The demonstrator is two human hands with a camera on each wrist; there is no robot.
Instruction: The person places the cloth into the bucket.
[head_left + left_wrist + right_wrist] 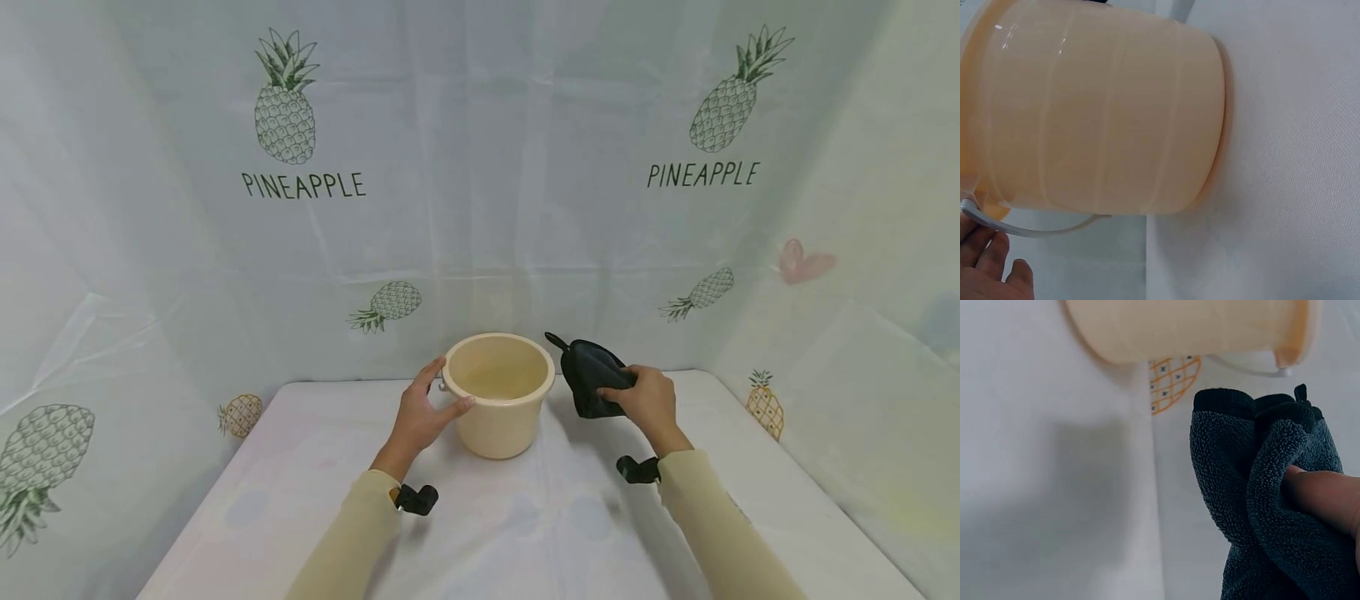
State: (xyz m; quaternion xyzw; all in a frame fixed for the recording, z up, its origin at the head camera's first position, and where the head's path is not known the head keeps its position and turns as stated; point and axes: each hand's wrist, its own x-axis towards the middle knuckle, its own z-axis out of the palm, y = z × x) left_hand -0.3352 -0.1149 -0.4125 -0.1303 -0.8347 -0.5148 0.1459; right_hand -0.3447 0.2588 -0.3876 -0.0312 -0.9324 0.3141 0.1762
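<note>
A cream plastic bucket (498, 429) stands upright on the table near its back edge. My left hand (420, 417) holds the bucket at its left side, thumb over the front of the rim and fingers along the left. The left wrist view shows the hanging handle (1035, 232) beside those fingers. To the right of the bucket, my right hand (652, 400) grips a folded dark blue-grey towel (592, 379), raised over the table. Black edging and a small hanging loop (1301, 394) show on the towel, with the thumb (1322, 497) pressed into its folds.
A pale cloth covers the table (540, 533). Behind it hangs a light curtain (487, 208) printed with pineapples, and more of this sheeting runs along both sides. Both wrists carry small black devices, the left one (417, 500) just above the tabletop.
</note>
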